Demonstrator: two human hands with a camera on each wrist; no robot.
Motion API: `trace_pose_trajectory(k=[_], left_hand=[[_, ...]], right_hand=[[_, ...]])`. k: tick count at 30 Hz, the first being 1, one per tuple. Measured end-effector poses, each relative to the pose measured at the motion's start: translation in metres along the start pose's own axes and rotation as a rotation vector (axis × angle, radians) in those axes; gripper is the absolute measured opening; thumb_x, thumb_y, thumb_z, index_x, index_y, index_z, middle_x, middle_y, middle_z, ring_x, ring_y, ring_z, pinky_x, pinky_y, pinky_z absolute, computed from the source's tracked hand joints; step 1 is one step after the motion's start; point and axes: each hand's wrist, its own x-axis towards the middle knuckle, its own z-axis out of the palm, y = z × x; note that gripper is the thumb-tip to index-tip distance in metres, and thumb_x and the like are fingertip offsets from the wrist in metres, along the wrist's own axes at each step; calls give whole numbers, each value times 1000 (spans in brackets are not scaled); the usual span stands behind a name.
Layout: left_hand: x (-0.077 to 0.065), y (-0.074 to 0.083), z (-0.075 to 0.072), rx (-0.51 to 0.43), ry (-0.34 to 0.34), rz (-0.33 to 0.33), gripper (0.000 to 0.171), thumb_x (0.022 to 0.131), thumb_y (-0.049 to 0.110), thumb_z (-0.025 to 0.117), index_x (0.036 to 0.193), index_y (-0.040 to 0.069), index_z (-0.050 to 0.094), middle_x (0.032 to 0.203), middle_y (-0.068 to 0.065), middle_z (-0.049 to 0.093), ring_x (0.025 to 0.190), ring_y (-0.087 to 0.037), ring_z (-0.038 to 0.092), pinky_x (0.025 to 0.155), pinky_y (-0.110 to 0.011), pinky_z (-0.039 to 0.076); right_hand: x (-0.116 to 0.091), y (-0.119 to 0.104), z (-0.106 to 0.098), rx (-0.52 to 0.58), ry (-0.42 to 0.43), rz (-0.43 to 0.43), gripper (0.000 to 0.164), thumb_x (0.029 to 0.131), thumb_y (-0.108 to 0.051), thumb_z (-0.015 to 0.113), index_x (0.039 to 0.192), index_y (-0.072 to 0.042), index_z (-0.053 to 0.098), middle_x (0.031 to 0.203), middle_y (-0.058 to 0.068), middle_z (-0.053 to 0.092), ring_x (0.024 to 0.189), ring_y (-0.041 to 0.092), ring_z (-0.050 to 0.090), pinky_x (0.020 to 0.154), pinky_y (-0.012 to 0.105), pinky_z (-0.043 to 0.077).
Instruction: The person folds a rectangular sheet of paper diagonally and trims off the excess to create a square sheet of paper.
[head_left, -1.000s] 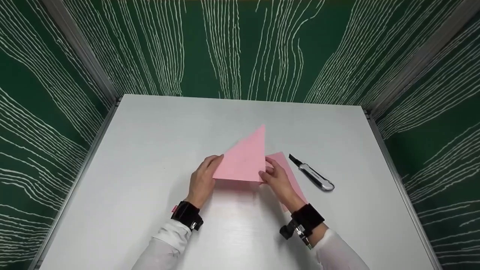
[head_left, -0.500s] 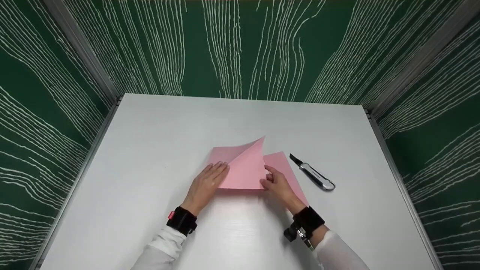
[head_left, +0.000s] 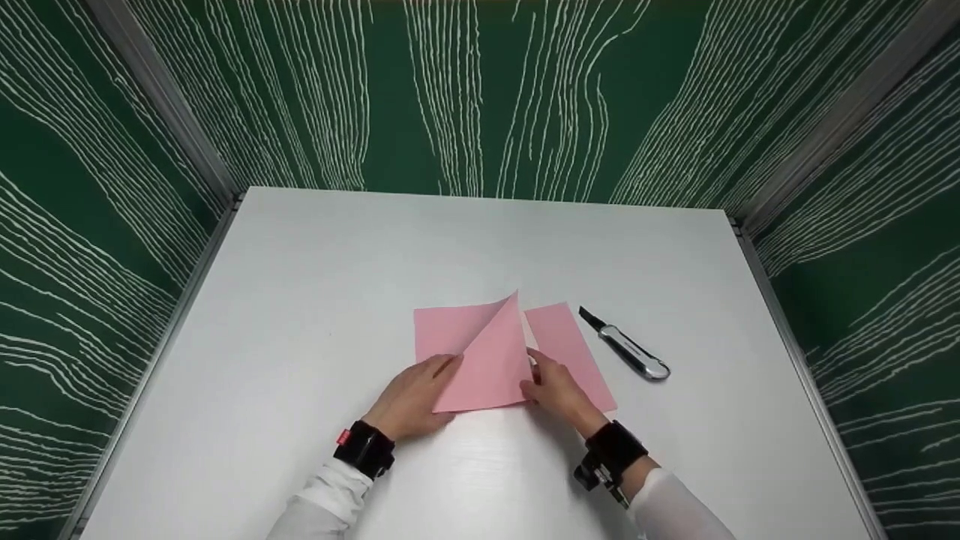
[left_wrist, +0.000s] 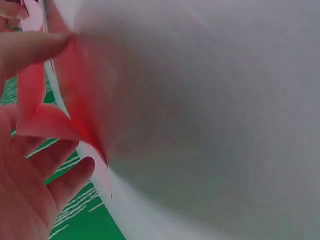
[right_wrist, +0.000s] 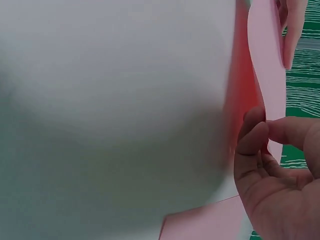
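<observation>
A sheet of pink paper (head_left: 487,375) is folded over diagonally, with its flap raised to a point and its far left part (head_left: 442,330) spread on the white table. My left hand (head_left: 412,397) holds the fold at the left, the paper between thumb and fingers; the flap partly covers the fingertips in the head view. In the left wrist view the paper (left_wrist: 32,90) curves between the thumb and the loosely spread fingers. My right hand (head_left: 555,390) pinches the near right corner between thumb (right_wrist: 290,131) and curled fingers.
A pink paper strip (head_left: 574,352) lies right of the sheet, beside the right hand. Further right is a utility knife (head_left: 634,352) with its dark blade out, pointing up and left. Green walls with white lines (head_left: 420,97) enclose the white table (head_left: 315,262).
The folded sheet has come down nearer to me, and its far left part now shows behind the flap. The left hand has shifted toward me and its grip has changed. The right hand still pinches the corner.
</observation>
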Motion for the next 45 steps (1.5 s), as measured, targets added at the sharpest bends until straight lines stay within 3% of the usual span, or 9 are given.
trace_pose_trajectory(k=[3,8,12,15,24,29,35,39,45], left_hand=[[3,1,3,-30,-37,-22,83,83,52,61,149,15,28,146,-8,40,135,-25,40,110,-41,37],[9,1,6,-19,-41,-18,76,87,54,55,147,15,31,146,-10,41,137,-27,37,112,-41,33],[12,4,8,6,-45,-27,72,88,54,53,146,15,34,146,-11,41,137,-27,36,112,-41,32],[11,8,7,31,-40,-40,70,88,54,54,144,15,38,143,-11,44,134,-28,39,109,-43,36],[9,11,1,98,-23,-34,56,91,48,53,137,16,49,134,-12,50,127,-26,46,101,-42,44],[10,11,-1,127,13,-16,45,92,42,55,130,17,57,129,-11,54,122,-26,50,95,-40,49],[12,10,-1,104,86,-15,26,93,31,58,112,19,69,120,-8,59,111,-24,57,85,-39,53],[14,3,-1,21,120,11,17,91,23,61,101,19,74,118,-8,61,108,-24,59,86,-38,52],[12,-11,-9,-84,-15,32,28,84,21,70,112,20,71,137,-12,51,130,-26,46,105,-38,41]], right_hand=[[-2,2,0,-62,11,-18,62,86,-4,63,142,2,36,84,10,64,69,13,56,61,24,47],[-4,5,-1,-174,58,-37,48,84,-10,68,128,2,51,81,5,59,73,14,53,65,25,46],[-5,5,-4,-274,121,-80,49,82,-16,72,124,1,54,101,13,58,90,21,56,82,36,51],[-6,3,-4,-312,148,-134,61,83,-17,71,135,0,46,117,17,53,102,24,55,94,40,48],[3,-6,10,-516,235,-551,40,87,-7,65,126,-6,57,118,16,55,105,29,55,91,40,50],[11,-10,20,-686,186,-708,37,89,-6,60,126,-11,59,127,15,56,117,32,53,97,43,48],[16,-9,29,-734,99,-723,36,90,-6,56,125,-12,61,133,17,52,125,35,49,101,47,44],[17,-8,32,-733,91,-721,39,89,-5,56,127,-12,60,132,17,53,124,36,49,97,50,46],[18,-9,36,-806,97,-674,38,94,-11,51,131,-19,56,132,12,52,125,31,47,95,50,47]])
